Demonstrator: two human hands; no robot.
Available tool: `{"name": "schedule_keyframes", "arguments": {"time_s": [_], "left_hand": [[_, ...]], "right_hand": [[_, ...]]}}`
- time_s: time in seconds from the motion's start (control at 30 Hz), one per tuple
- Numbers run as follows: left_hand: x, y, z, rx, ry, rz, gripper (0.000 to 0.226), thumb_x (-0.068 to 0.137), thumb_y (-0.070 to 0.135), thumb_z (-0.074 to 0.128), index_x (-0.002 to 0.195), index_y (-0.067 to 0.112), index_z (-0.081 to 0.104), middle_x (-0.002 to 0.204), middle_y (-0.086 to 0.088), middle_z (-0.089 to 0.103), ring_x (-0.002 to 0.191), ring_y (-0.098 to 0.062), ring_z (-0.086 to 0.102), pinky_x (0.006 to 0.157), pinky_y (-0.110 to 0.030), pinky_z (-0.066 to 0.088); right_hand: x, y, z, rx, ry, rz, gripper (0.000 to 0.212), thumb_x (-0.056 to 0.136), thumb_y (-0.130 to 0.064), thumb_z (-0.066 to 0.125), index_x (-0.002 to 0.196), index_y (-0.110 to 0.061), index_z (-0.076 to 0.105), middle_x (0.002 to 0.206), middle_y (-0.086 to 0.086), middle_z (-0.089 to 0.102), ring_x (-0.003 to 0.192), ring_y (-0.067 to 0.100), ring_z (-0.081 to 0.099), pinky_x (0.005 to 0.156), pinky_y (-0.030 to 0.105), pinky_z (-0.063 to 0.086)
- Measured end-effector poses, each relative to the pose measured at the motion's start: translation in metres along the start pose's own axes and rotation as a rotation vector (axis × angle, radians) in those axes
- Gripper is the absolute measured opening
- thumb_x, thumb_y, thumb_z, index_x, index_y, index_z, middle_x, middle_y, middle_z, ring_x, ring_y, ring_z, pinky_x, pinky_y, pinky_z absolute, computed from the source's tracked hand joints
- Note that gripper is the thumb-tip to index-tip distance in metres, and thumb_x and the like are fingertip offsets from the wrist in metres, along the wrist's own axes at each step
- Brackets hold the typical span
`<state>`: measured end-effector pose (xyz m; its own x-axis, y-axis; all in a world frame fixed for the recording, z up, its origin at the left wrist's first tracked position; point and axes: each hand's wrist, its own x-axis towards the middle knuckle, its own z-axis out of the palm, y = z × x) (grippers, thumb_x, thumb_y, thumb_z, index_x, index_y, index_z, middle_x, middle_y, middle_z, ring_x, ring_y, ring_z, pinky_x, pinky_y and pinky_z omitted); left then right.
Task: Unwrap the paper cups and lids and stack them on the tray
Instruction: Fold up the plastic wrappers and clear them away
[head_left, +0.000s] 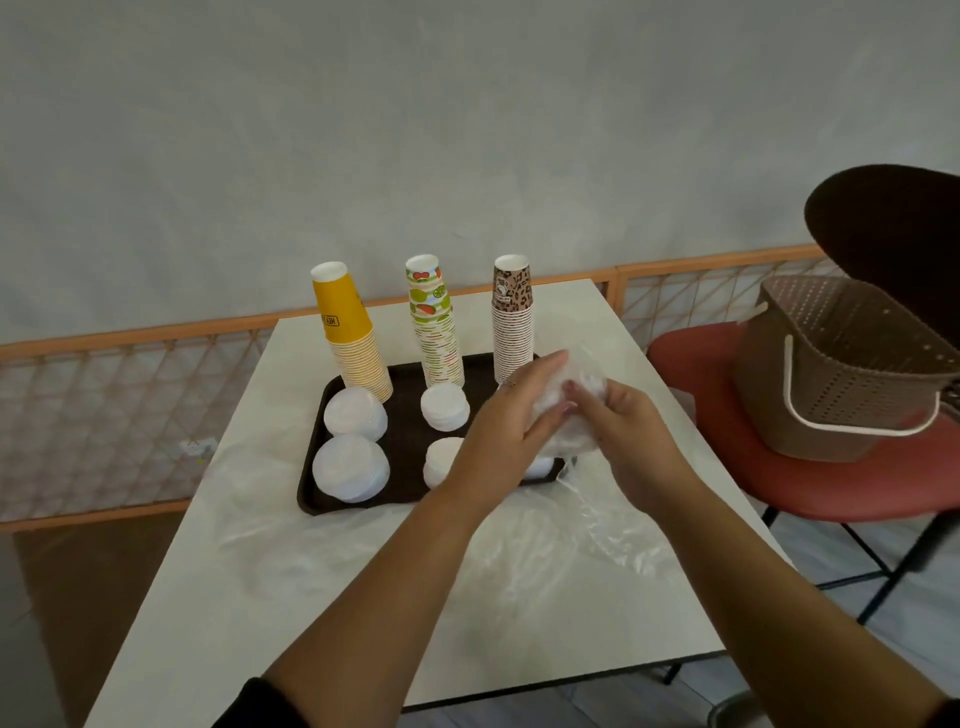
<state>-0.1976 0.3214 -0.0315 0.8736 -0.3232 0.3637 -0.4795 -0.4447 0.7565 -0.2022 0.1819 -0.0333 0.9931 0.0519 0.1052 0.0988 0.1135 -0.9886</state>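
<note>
A white table (363, 597) is being used for the job, and a dark tray (405, 452) is sitting on its far half. Loose clear plastic wrap (597, 525) is lying on the table in front of the tray and to its right.

Three tall stacks of upside-down paper cups are being kept along the back of the tray: the yellow cups (353, 338), the fruit-print cups (436, 327) and the leopard-print cups (513, 322). Four piles of white lids (353, 467) are being seen clearly in front of them. A fifth pile is partly hidden behind the hands.

A wrapped bundle of lids (569, 415) is being held up just above the right front part of the tray. It is being gripped by both hands. The left hand (511, 421) is curled around its left side, with the fingers laid over the top. The right hand (631, 426) is pinching the plastic on its right side.

The bundle is likely very light. The lids are thin and bendy, so they could be squashed if squeezed hard. The plastic is soft, crinkly and slippery. It is best held by the loose plastic for pulling, while the stack of lids is held gently by its round edge so the lids are not being spilled.
</note>
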Motion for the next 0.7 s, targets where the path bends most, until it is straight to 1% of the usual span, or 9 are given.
{"name": "schedule_keyframes", "arguments": {"time_s": [0.17,0.27,0.37,0.43,0.47,0.5,0.53,0.6,0.7], "left_hand": [[0.006,0.009,0.020,-0.243,-0.156,-0.198,0.041,0.093,0.031,0.055,0.133,0.032,0.045,0.120,0.015,0.054,0.106,0.007,0.052,0.092,-0.012,0.043],[0.010,0.010,0.036,-0.403,-0.256,-0.300,0.041,0.090,0.029,0.061,0.128,0.021,0.052,0.120,0.004,0.062,0.109,-0.010,0.059,0.093,-0.023,0.049],[0.014,0.018,0.065,-0.387,-0.330,-0.256,0.030,0.088,0.021,0.066,0.117,0.020,0.059,0.106,0.004,0.068,0.098,-0.005,0.064,0.087,-0.022,0.052],[0.015,0.020,0.082,-0.341,-0.277,-0.231,0.019,0.088,0.017,0.066,0.107,0.019,0.064,0.096,0.001,0.069,0.090,-0.008,0.065,0.082,-0.026,0.053],[0.017,0.021,0.094,-0.338,-0.265,-0.231,0.016,0.088,0.016,0.065,0.104,0.015,0.065,0.095,-0.004,0.069,0.090,-0.015,0.065,0.082,-0.032,0.053],[0.017,0.021,0.106,-0.342,-0.268,-0.231,0.015,0.088,0.016,0.065,0.103,0.013,0.066,0.095,-0.009,0.069,0.092,-0.021,0.065,0.082,-0.037,0.053],[0.018,0.021,0.118,-0.352,-0.286,-0.232,0.015,0.089,0.016,0.065,0.103,0.012,0.067,0.096,-0.010,0.069,0.092,-0.025,0.065,0.082,-0.039,0.053],[0.018,0.022,0.145,-0.380,-0.373,-0.242,0.012,0.090,0.012,0.063,0.100,0.015,0.068,0.090,-0.005,0.070,0.086,-0.019,0.066,0.078,-0.033,0.055],[0.014,0.031,0.190,-0.394,-0.520,-0.236,0.008,0.090,0.009,0.061,0.092,0.015,0.066,0.081,0.000,0.066,0.078,-0.009,0.062,0.071,-0.023,0.051]], "right_hand": [[-0.011,0.004,-0.031,0.130,-0.045,0.099,0.027,0.095,-0.020,0.049,0.104,0.001,0.065,0.092,0.011,0.073,0.085,0.018,0.069,0.073,0.023,0.055],[-0.023,0.003,-0.055,0.152,-0.025,0.120,0.037,0.094,-0.025,0.048,0.105,0.006,0.065,0.098,0.020,0.070,0.089,0.024,0.068,0.081,0.030,0.055],[-0.036,0.013,-0.083,-0.066,0.169,0.058,0.042,0.085,-0.034,0.061,0.087,0.008,0.066,0.080,0.024,0.065,0.072,0.025,0.059,0.065,0.030,0.048],[-0.043,0.022,-0.097,-0.329,0.312,-0.001,0.036,0.081,-0.032,0.071,0.083,0.002,0.062,0.076,0.020,0.060,0.068,0.018,0.051,0.060,0.028,0.042],[-0.050,0.025,-0.108,-0.378,0.370,0.003,0.027,0.079,-0.028,0.074,0.088,-0.006,0.061,0.081,0.014,0.060,0.069,0.014,0.052,0.061,0.025,0.044],[-0.056,0.027,-0.120,-0.369,0.376,0.021,0.027,0.078,-0.024,0.075,0.097,-0.015,0.058,0.092,0.008,0.060,0.074,0.013,0.054,0.065,0.022,0.048],[-0.064,0.029,-0.132,-0.339,0.333,0.042,0.036,0.078,-0.021,0.075,0.109,-0.023,0.055,0.103,0.004,0.058,0.081,0.014,0.058,0.070,0.024,0.052],[-0.085,0.034,-0.160,-0.289,0.245,0.086,0.045,0.082,-0.017,0.070,0.121,-0.029,0.052,0.112,0.004,0.059,0.090,0.022,0.062,0.076,0.034,0.056],[-0.117,0.045,-0.195,-0.291,0.322,0.108,0.028,0.083,-0.010,0.067,0.108,-0.022,0.062,0.098,0.011,0.066,0.088,0.034,0.062,0.076,0.041,0.055]]}}
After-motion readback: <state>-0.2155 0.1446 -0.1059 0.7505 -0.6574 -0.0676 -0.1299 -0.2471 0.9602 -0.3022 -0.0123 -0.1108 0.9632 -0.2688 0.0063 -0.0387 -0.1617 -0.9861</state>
